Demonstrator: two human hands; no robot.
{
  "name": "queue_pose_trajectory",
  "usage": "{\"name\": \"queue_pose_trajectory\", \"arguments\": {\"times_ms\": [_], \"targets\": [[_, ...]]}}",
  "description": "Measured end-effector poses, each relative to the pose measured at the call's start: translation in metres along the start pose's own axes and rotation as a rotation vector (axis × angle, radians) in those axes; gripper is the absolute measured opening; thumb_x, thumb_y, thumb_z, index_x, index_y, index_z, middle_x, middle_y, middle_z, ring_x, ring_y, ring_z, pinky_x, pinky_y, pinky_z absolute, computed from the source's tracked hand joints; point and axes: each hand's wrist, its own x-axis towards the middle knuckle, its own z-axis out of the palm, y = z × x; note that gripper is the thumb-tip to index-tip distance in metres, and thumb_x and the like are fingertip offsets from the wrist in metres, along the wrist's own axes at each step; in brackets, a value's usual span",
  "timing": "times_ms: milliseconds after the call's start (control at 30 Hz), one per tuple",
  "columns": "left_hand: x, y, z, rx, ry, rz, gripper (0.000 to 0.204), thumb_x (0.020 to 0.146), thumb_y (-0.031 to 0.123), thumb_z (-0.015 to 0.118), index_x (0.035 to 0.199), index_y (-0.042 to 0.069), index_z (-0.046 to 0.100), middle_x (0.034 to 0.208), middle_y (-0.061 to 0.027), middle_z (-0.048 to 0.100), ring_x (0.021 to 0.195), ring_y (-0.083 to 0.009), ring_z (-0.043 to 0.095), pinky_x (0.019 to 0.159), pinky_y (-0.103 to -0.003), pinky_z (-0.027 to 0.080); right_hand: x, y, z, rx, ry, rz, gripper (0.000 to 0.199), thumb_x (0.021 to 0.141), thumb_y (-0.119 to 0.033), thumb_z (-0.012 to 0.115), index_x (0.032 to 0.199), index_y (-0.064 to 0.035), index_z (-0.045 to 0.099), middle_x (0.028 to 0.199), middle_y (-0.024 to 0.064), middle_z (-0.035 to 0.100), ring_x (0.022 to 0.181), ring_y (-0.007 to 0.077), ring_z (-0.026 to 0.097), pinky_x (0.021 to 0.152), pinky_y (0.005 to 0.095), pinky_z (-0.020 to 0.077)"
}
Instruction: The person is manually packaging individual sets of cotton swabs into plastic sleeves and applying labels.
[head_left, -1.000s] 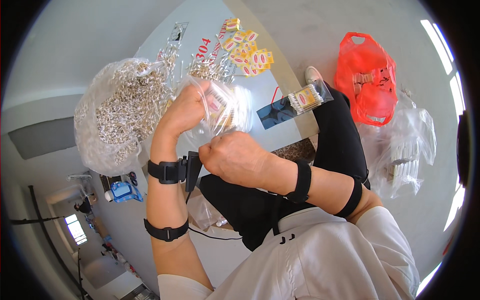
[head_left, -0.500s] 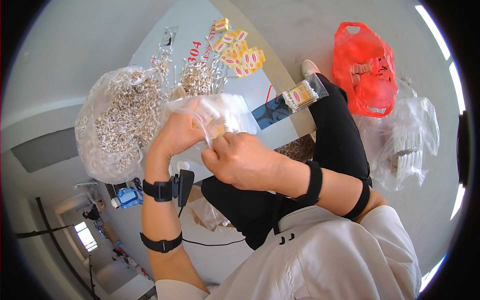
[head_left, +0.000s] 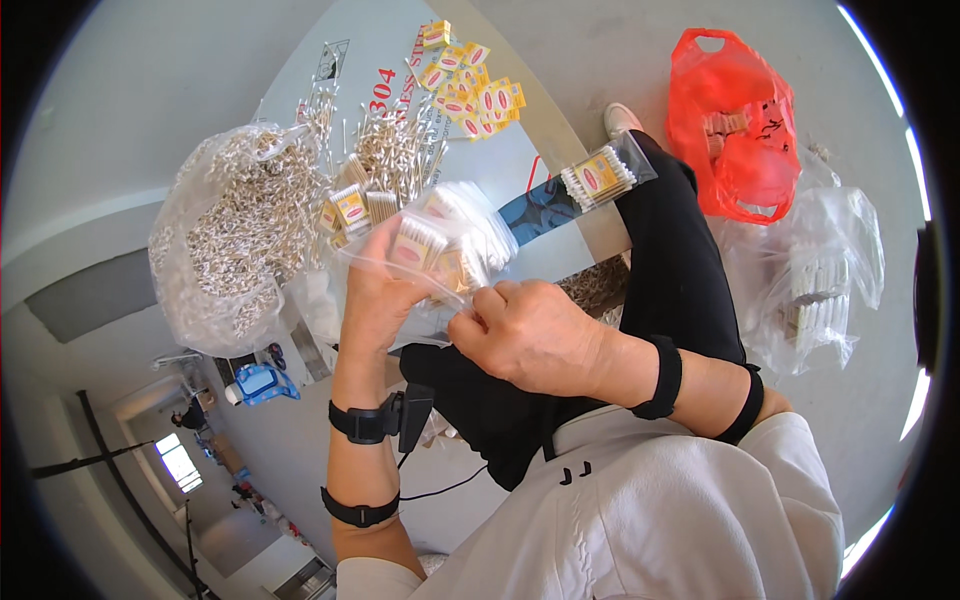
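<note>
My left hand (head_left: 375, 290) grips a clear plastic bag (head_left: 440, 240) that holds several small packs of cotton swabs with yellow and red labels. My right hand (head_left: 525, 335) pinches the near edge of the same bag with thumb and fingers. Both hands are held above my lap, in front of the table (head_left: 300, 70). A big clear sack of loose swabs (head_left: 235, 230) lies just left of my left hand. A heap of loose swabs (head_left: 390, 155) and small labelled packs (head_left: 350, 208) lies beyond the bag.
A filled swab pack (head_left: 600, 178) rests on my knee by the table edge. Several yellow labels (head_left: 470, 80) lie at the far end. On the floor to the right stand a red plastic bag (head_left: 740, 125) and a clear bag (head_left: 825, 275) with packs.
Both hands and the bag have moved slightly lower and rightward in view. My right hand has shifted from beneath the bag to pinching its near edge.
</note>
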Motion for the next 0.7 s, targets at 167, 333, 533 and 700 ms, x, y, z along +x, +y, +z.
{"name": "queue_pose_trajectory", "arguments": {"times_ms": [167, 333, 533, 700], "targets": [[0.001, 0.011, -0.011, 0.29, -0.238, 0.015, 0.071, 0.071, -0.001, 0.071, 0.138, -0.003, 0.049, 0.11, -0.0084, 0.066, 0.098, -0.0153, 0.062, 0.086, -0.028, 0.051, 0.001, -0.003, 0.003, -0.043, 0.057, 0.008, 0.017, 0.072, -0.011, 0.064, 0.082, -0.0021, 0.053, 0.07, 0.0091, 0.051, 0.06, 0.0238, 0.061, 0.052, 0.0347, 0.0516], [-0.001, 0.03, 0.0, 0.319, -0.166, 0.099, 0.061, 0.077, -0.001, 0.063, 0.136, -0.002, 0.049, 0.109, -0.0114, 0.066, 0.097, -0.0184, 0.063, 0.084, -0.033, 0.051, 0.004, -0.004, 0.001, 0.009, 0.054, -0.028, 0.015, 0.072, -0.011, 0.064, 0.078, -0.0017, 0.053, 0.068, 0.0094, 0.051, 0.059, 0.0244, 0.059, 0.051, 0.0348, 0.0499], [0.0, 0.017, 0.02, 0.844, 0.076, 0.229, 0.056, 0.089, 0.009, 0.062, 0.141, -0.003, 0.044, 0.133, -0.026, 0.056, 0.122, -0.0386, 0.055, 0.105, -0.043, 0.043, 0.005, -0.004, 0.003, 0.009, 0.022, -0.072, 0.016, 0.07, -0.011, 0.064, 0.076, -0.0015, 0.052, 0.068, 0.0099, 0.052, 0.057, 0.024, 0.059, 0.051, 0.0351, 0.0497], [-0.018, 0.035, 0.022, 1.108, 0.149, 0.531, 0.05, 0.082, 0.007, 0.068, 0.13, 0.001, 0.054, 0.129, -0.0242, 0.054, 0.117, -0.0412, 0.052, 0.099, -0.047, 0.042, -0.002, -0.001, -0.001, -0.013, 0.075, -0.041, 0.017, 0.07, -0.011, 0.064, 0.078, -0.0011, 0.053, 0.067, 0.0085, 0.051, 0.057, 0.0226, 0.06, 0.049, 0.0341, 0.0497]]}}
